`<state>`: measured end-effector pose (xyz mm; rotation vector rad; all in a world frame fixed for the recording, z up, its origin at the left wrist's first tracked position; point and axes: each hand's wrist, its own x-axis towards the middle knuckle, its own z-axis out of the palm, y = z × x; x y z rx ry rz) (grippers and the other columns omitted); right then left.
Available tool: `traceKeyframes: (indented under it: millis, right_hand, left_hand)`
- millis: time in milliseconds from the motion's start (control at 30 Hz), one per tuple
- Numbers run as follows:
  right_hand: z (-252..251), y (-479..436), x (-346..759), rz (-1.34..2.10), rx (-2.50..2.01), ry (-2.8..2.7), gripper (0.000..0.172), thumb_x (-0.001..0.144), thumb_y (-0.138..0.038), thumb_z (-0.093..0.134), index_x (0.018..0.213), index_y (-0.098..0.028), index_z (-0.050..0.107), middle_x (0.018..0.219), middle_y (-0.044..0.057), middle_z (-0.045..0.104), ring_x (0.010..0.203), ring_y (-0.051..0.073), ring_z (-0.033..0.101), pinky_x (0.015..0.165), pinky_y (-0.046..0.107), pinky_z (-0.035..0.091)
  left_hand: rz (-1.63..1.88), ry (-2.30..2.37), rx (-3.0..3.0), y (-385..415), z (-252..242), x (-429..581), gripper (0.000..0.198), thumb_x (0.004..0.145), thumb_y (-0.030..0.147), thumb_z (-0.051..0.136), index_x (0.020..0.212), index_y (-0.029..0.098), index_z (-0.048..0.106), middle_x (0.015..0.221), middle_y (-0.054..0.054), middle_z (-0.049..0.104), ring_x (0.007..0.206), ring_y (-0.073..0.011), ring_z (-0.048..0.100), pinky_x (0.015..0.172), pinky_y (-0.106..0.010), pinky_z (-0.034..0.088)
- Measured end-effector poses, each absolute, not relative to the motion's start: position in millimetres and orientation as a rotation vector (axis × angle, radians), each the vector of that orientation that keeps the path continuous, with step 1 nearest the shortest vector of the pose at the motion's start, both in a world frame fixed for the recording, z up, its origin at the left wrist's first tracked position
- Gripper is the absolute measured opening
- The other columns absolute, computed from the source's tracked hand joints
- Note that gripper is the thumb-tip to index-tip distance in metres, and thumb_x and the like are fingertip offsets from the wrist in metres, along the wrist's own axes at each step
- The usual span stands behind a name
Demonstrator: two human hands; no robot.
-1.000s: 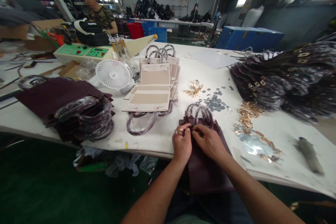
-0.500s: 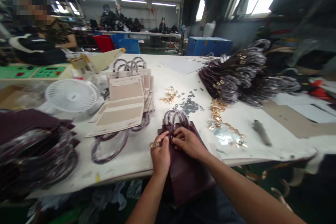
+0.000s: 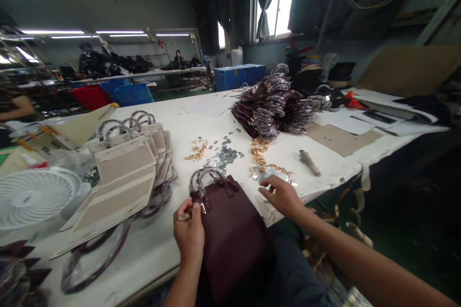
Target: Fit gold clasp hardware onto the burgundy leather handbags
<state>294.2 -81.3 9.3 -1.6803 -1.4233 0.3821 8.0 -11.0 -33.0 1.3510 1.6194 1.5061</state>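
A dark burgundy handbag (image 3: 232, 230) with plastic-wrapped handles (image 3: 207, 177) leans at the table's front edge, its lower part over my lap. My left hand (image 3: 189, 232) pinches its left side near the base of a handle, beside a small gold metal fitting (image 3: 203, 208). Another small, gold-coloured piece (image 3: 183, 217) shows at my left fingers. Away from the bag, my right hand (image 3: 283, 197) hovers just in front of the gold fittings (image 3: 259, 153) and a shiny clear sheet (image 3: 272, 172). Its thumb and fingers are apart, with nothing visible between them.
Grey metal plates (image 3: 226, 156) and more gold pieces (image 3: 198, 149) lie mid-table. Stacked beige bag panels (image 3: 124, 163) and a white fan (image 3: 34, 196) stand left. Burgundy handled pieces (image 3: 266, 105) are heaped behind; a grey tool-like object (image 3: 309, 162) lies right.
My right hand has left the bag's handle base and moved right toward the gold fittings, its fingers opening. My left hand stays on the bag. The view has turned right.
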Motion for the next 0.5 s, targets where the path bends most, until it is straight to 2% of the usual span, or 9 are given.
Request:
traceKeyframes:
  millis: [133,267,433,500]
  right_hand:
    - [-9.6,-94.8,373.1,0.118,-2.133,-1.594,0.02,0.092,-0.038,0.064,0.105,-0.028,0.077,0.114,0.005,0.069,0.088,0.022,0.067,0.07,0.031,0.045]
    - [-18.1,-92.4,385.6,0.022,-2.169,-1.8,0.023,0.098,-0.04,0.057,0.1,-0.029,0.077,0.105,0.006,0.067,0.099,0.024,0.064,0.071,0.03,0.042]
    - [-19.1,-83.5,370.7,0.119,-2.044,-1.899,0.012,0.092,-0.034,0.063,0.097,-0.028,0.072,0.092,0.001,0.066,0.083,0.019,0.063,0.067,0.029,0.041]
    - [-22.3,-81.7,363.8,0.219,-1.934,-1.9,0.016,0.093,-0.032,0.061,0.103,-0.029,0.072,0.095,0.001,0.068,0.081,0.018,0.064,0.07,0.03,0.044]
  left_hand:
    - [1.539,1.656,1.863,-8.3,-16.7,15.9,0.044,0.085,0.046,0.066,0.12,0.018,0.064,0.119,-0.012,0.064,0.114,-0.0318,0.059,0.105,-0.05,0.047]
    - [1.545,1.508,2.275,-16.1,10.2,25.9,0.04,0.091,0.034,0.065,0.127,0.019,0.058,0.123,-0.013,0.061,0.12,-0.0314,0.055,0.108,-0.05,0.046]
    - [1.258,1.243,2.522,-20.4,31.8,38.5,0.02,0.094,0.021,0.063,0.114,0.023,0.064,0.115,-0.007,0.064,0.111,-0.024,0.06,0.102,-0.041,0.051]
    - [1.099,1.198,2.564,-14.4,34.7,44.8,0.019,0.093,0.018,0.063,0.111,0.023,0.065,0.115,-0.006,0.065,0.111,-0.0227,0.061,0.101,-0.039,0.051]
